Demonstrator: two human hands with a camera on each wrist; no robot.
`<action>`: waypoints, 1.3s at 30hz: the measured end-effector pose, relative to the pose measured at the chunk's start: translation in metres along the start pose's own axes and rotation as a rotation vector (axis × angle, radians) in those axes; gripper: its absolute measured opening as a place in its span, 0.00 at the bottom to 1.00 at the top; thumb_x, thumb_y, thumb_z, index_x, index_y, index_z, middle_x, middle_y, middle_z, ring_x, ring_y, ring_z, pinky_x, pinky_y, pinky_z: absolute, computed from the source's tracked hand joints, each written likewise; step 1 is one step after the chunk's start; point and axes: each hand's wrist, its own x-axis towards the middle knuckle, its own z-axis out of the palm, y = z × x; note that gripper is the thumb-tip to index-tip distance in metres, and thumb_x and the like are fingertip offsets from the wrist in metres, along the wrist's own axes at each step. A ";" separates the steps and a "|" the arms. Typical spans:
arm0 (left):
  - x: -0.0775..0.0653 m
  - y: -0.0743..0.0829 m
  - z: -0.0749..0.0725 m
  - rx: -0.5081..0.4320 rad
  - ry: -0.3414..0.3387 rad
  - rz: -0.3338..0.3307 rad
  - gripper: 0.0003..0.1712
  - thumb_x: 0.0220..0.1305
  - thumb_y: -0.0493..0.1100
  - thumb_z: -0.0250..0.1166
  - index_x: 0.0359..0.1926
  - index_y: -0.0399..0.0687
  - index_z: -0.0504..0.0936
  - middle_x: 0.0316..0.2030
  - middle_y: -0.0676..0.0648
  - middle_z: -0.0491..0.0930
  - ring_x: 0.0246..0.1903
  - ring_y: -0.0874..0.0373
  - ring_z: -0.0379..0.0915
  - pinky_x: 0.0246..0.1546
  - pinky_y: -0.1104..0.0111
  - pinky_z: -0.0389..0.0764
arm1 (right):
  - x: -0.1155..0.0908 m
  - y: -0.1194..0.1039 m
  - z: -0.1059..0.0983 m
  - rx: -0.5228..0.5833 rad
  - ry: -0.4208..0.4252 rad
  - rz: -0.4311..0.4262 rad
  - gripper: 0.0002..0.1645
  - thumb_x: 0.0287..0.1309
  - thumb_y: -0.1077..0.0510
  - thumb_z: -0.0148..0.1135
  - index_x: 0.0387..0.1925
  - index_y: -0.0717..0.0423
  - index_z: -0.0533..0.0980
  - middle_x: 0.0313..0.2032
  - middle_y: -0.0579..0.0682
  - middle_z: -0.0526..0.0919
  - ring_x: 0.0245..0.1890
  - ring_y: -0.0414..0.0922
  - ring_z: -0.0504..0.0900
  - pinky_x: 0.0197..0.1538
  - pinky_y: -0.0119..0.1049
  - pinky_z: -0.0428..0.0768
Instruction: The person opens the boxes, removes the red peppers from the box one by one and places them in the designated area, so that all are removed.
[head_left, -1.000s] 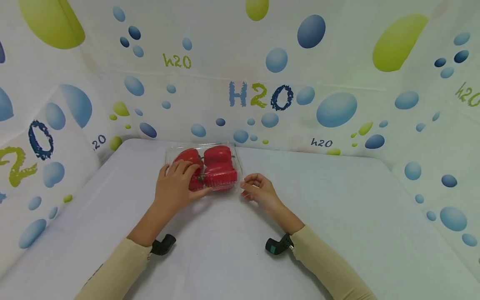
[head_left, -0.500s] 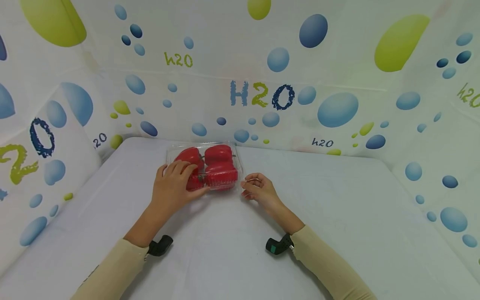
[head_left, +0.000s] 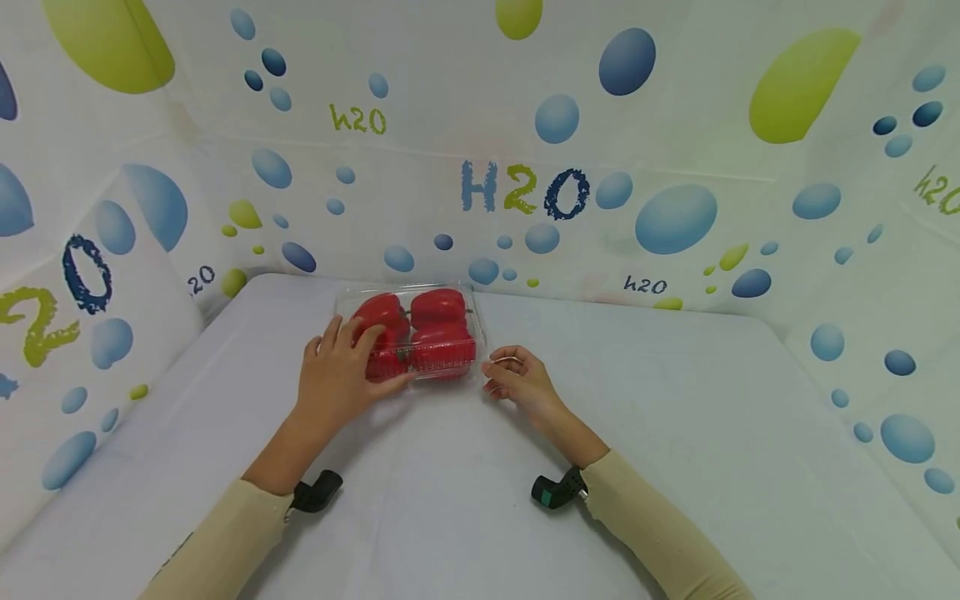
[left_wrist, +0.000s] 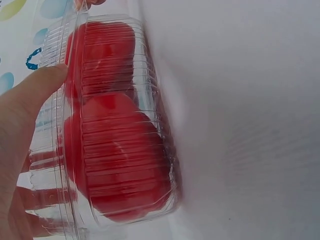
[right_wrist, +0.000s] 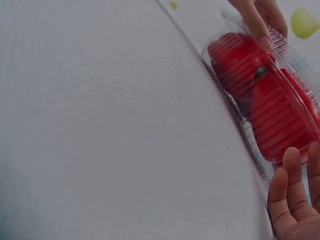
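Observation:
A clear plastic clamshell container [head_left: 480,329] holds several red bell peppers [head_left: 438,308] at the table's far side. My left hand [head_left: 330,375] lies over its left front part, fingers spread across the clear top. In the left wrist view, the left thumb [left_wrist: 52,77] touches the front rim, and the other fingers show through the plastic. My right hand [head_left: 521,383] is at the front right corner, where thumb and index finger appear to pinch the rim. Several of its other fingers [right_wrist: 292,170] show beside the container's end in the right wrist view.
A white cloth covers the table [head_left: 465,508]. Behind it and at both sides rises a white printed backdrop [head_left: 420,208] with blue and green spots. A small black camera [head_left: 318,492] sits on the left wrist, another black camera [head_left: 555,492] on the right.
My left hand has slid a little to the left along the container's front, baring more of the left peppers. The right hand and the container have stayed in place.

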 end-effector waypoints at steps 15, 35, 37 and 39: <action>0.003 -0.010 0.001 0.035 0.081 0.091 0.44 0.43 0.63 0.76 0.55 0.38 0.79 0.53 0.32 0.79 0.58 0.32 0.70 0.37 0.45 0.83 | 0.005 0.004 0.002 0.035 -0.023 -0.034 0.12 0.63 0.68 0.58 0.46 0.59 0.68 0.31 0.53 0.80 0.25 0.44 0.82 0.34 0.33 0.81; 0.002 -0.023 -0.002 -0.053 0.205 0.329 0.33 0.40 0.54 0.81 0.43 0.36 0.83 0.40 0.36 0.84 0.43 0.39 0.81 0.36 0.49 0.84 | 0.002 0.008 0.000 -0.001 -0.020 -0.032 0.12 0.64 0.65 0.59 0.46 0.57 0.68 0.31 0.54 0.80 0.26 0.44 0.83 0.35 0.33 0.82; 0.002 -0.024 -0.003 -0.066 0.177 0.332 0.32 0.41 0.53 0.81 0.44 0.37 0.83 0.41 0.36 0.84 0.44 0.39 0.80 0.38 0.49 0.84 | 0.001 0.008 0.001 -0.002 -0.020 -0.033 0.12 0.64 0.65 0.59 0.46 0.57 0.68 0.31 0.54 0.80 0.26 0.44 0.82 0.35 0.33 0.82; 0.003 -0.026 -0.005 -0.081 0.146 0.333 0.32 0.42 0.52 0.81 0.45 0.37 0.83 0.42 0.36 0.83 0.46 0.39 0.80 0.39 0.49 0.84 | 0.001 0.008 0.001 0.000 -0.019 -0.035 0.12 0.64 0.65 0.59 0.46 0.57 0.68 0.31 0.54 0.80 0.26 0.44 0.82 0.35 0.33 0.82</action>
